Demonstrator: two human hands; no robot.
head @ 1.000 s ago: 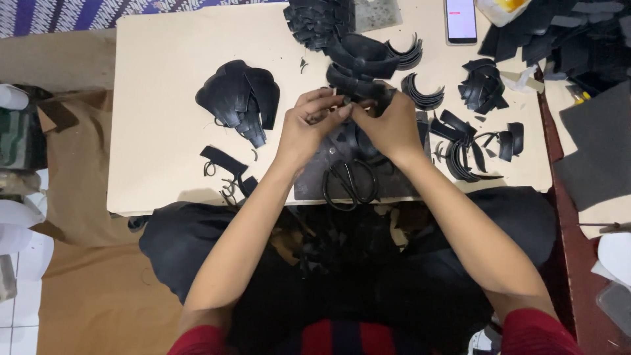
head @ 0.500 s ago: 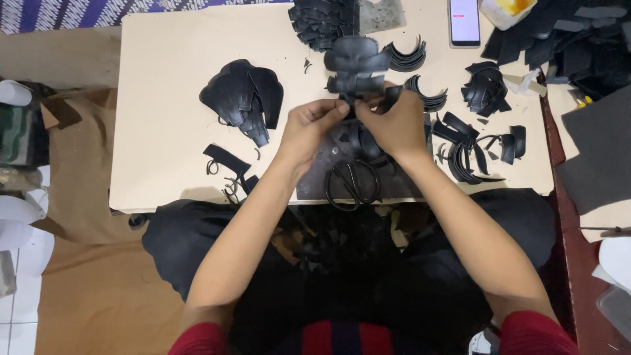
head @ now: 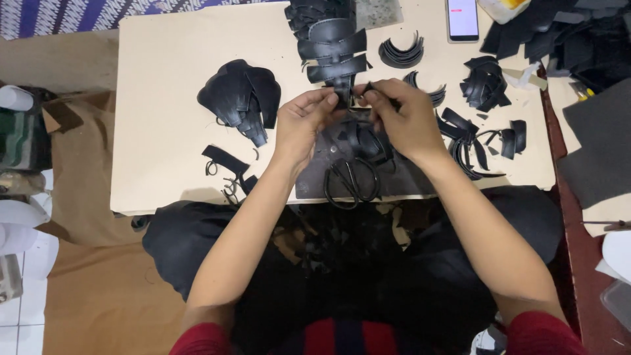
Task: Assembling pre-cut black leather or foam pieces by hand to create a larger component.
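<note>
While both hands pinch a black strip, the left hand (head: 303, 125) and right hand (head: 402, 118) meet just above the scissors (head: 351, 179), a join best kept taut, fingertips close, beneath the stacked strips (head: 332, 46).

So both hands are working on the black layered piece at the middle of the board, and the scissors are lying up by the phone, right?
Not quite. The scissors lie at the board's near edge, just below the hands, not by the phone. The head view shows it. Both hands, left hand and right hand, do hold the black layered piece.
</note>
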